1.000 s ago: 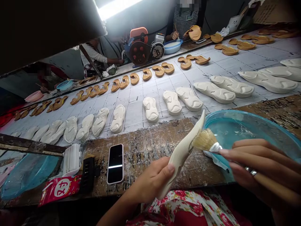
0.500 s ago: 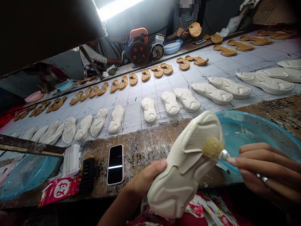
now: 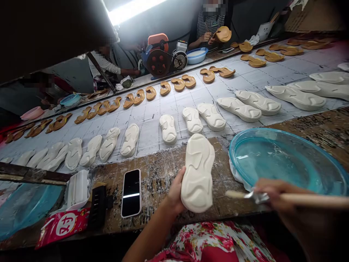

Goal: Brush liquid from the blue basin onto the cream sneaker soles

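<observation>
My left hand (image 3: 176,194) grips the left edge of a cream shoe sole (image 3: 197,171), tilted up above the front of the workbench. Its moulded face, with raised curved shapes, is turned towards me. On the right, my right hand (image 3: 275,194), smeared by motion, is closed around a paintbrush (image 3: 308,199) with a pale wooden handle and a shiny metal collar. The bristles point left, apart from the sole. Just behind that hand stands a blue basin (image 3: 233,160) with clear liquid in it.
A white belt (image 3: 152,127) carries a near row of cream soles (image 3: 168,129) and a far row of tan soles (image 3: 165,88). A phone (image 3: 131,193), a red packet (image 3: 64,225) and a white box (image 3: 77,189) lie to the left. Co-workers sit across, one holding a tan sole (image 3: 223,34).
The brush has come off the sole and swung lower, its handle now showing. My left hand has turned the sole more upright and moved it away from me. The view has shifted slightly.
</observation>
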`<control>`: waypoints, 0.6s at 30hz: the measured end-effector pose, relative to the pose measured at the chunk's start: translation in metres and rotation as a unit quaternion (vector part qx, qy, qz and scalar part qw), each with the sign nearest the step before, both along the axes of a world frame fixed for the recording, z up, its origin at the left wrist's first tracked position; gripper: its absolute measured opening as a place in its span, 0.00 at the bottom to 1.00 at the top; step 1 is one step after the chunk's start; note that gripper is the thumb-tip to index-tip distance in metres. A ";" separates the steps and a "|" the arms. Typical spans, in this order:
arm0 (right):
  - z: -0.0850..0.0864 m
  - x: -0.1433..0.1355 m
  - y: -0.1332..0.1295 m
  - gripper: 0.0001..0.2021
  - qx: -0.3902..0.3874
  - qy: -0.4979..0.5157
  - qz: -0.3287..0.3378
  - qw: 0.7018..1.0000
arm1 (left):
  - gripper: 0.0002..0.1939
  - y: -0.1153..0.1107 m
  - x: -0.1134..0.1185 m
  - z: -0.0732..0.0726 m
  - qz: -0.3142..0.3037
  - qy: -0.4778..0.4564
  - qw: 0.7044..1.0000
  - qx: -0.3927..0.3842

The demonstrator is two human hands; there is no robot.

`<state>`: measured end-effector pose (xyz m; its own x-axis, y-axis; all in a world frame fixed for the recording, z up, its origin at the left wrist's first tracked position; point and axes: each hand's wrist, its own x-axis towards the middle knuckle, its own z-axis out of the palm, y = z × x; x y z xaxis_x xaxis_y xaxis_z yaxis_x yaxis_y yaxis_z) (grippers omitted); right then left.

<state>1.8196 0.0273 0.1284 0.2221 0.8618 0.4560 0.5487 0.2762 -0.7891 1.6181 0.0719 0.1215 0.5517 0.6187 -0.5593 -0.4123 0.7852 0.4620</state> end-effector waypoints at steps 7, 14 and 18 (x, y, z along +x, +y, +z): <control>-0.013 0.082 0.028 0.12 -0.068 -0.137 -0.086 0.984 | 0.22 -0.001 -0.001 -0.011 -0.012 -0.035 0.999 -0.032; -0.022 0.107 0.033 0.14 -0.044 -0.120 0.042 0.991 | 0.19 -0.006 0.007 -0.008 -0.007 -0.007 1.000 -0.009; -0.007 0.091 0.020 0.09 0.009 -0.081 0.073 0.994 | 0.18 -0.002 0.018 0.005 0.011 0.028 0.998 0.055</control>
<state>1.9103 0.0476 0.1214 0.0170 0.8707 0.4915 0.6218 0.3758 -0.6872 1.6363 0.0694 0.1267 0.5060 0.6903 -0.5172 -0.4003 0.7191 0.5680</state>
